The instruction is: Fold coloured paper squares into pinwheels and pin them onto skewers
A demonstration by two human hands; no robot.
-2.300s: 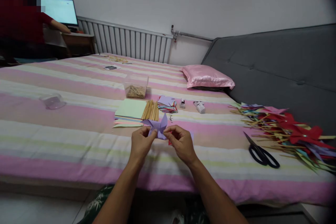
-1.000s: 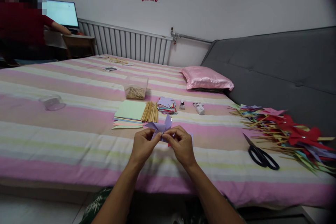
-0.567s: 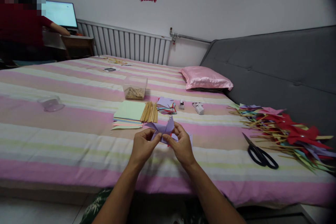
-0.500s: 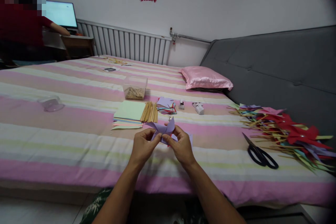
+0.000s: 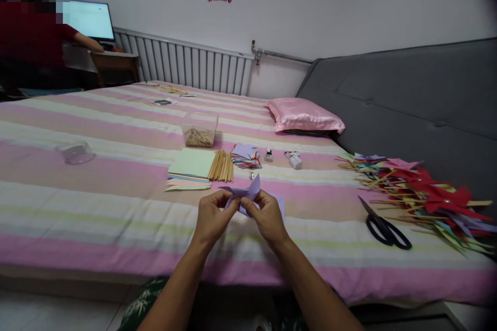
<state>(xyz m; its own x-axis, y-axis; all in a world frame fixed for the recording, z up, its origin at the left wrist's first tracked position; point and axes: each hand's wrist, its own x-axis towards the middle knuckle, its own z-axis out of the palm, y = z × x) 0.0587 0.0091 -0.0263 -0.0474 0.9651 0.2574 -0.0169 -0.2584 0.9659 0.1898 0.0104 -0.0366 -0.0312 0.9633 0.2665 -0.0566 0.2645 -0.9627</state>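
A purple paper pinwheel (image 5: pixel 250 191) with curled blades is pinched between both hands over the striped bed. My left hand (image 5: pixel 215 212) closes on its left side, thumb pressed near the centre. From the right, my right hand (image 5: pixel 267 214) grips it the same way, the two thumbs almost meeting. Another flat purple paper (image 5: pixel 280 206) lies on the bed behind my right hand. Just beyond the hands are a stack of pale green and coloured paper sheets (image 5: pixel 192 163), a row of thin wooden sticks (image 5: pixel 221 166) and a pile of small coloured paper pieces (image 5: pixel 246 151).
Black-handled scissors (image 5: pixel 382 227) lie at the right, beside a heap of finished pinwheels (image 5: pixel 423 181). A clear box (image 5: pixel 200 129) of sticks stands further back, near a small bottle (image 5: pixel 268 154). A clear plastic lid (image 5: pixel 75 153) is at left. A person (image 5: pixel 31 41) sits by a monitor.
The pinwheel has turned slightly between my fingers, and the red bit seen by my right fingers no longer shows. Both hands stay in nearly the same place.
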